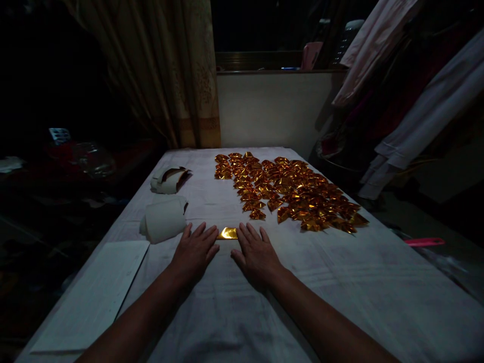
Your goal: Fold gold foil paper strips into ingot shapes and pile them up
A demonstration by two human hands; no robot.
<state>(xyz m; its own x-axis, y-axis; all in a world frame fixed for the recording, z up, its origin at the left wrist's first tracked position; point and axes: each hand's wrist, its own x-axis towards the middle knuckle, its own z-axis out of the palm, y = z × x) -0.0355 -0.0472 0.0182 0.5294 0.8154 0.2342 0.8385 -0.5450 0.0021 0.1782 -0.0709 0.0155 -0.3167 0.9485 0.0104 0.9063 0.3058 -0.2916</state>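
Note:
A flat folded strip of gold foil paper (pixel 228 233) lies on the cloth-covered table (pixel 325 312), its shiny middle showing between my hands. My left hand (pixel 195 248) rests flat over the strip's left end, fingers stretched forward. On the right end lies my right hand (pixel 257 252), palm down with its fingers extended and the thumb apart. Both hands press from above; the strip's ends are hidden under the fingers. Beyond them, many folded gold foil pieces (pixel 302 194) are spread in a pile across the back right of the table.
Two curled pieces of pale paper or card, one nearer (pixel 164 219) and one farther (pixel 170 180), sit left of my hands. A flat white board or sheet (pixel 93 292) lies at the left edge. Clothes (pixel 427 111) hang at the right, and a curtain (pixel 189 75) behind.

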